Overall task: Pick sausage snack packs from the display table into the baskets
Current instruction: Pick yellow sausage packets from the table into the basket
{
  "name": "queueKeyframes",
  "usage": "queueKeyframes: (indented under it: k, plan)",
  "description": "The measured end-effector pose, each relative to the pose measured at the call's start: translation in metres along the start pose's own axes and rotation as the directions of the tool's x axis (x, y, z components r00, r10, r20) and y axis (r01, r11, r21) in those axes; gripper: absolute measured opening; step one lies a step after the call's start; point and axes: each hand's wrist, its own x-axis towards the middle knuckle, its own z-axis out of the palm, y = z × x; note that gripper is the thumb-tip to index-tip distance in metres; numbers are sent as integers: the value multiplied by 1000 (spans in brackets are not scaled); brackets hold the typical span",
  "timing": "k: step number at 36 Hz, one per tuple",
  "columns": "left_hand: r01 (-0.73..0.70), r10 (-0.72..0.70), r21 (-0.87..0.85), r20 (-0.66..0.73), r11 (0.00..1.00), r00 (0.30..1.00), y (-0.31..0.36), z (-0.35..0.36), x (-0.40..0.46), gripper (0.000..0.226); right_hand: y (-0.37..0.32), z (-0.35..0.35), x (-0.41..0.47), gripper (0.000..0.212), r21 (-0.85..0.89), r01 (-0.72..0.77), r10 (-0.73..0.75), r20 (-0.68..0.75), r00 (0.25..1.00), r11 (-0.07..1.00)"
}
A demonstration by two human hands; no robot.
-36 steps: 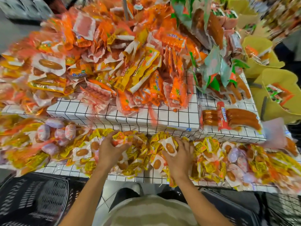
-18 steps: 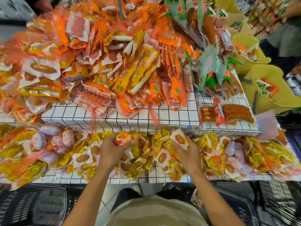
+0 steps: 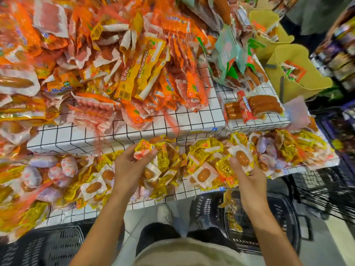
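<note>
Heaped packs [image 3: 207,162] across the shelf, open gap above right basket [image 3: 284,214]

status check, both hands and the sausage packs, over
Left hand grips yellow sausage packs. Right hand holds one clear pack raised. Black basket below right, nothing blocking.

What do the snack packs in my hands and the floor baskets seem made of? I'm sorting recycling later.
Snack pack: likely glossy plastic film; it is clear over the sausage, with crinkled white edges. Black basket: apparently matte moulded plastic, given its slotted lattice walls.
</note>
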Motion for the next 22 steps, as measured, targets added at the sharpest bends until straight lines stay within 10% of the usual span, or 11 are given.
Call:
queueKeyframes:
  k: [18,22]
  plan:
    - [-128,113,93,153,987,982,2,85,-95,48,32,-147,-96,25,234,43,10,-222,975,971]
    - [-120,97,104,200,987,975,-10,130,-133,97,64,-208,-128,25,258,51,51,-377,925,965]
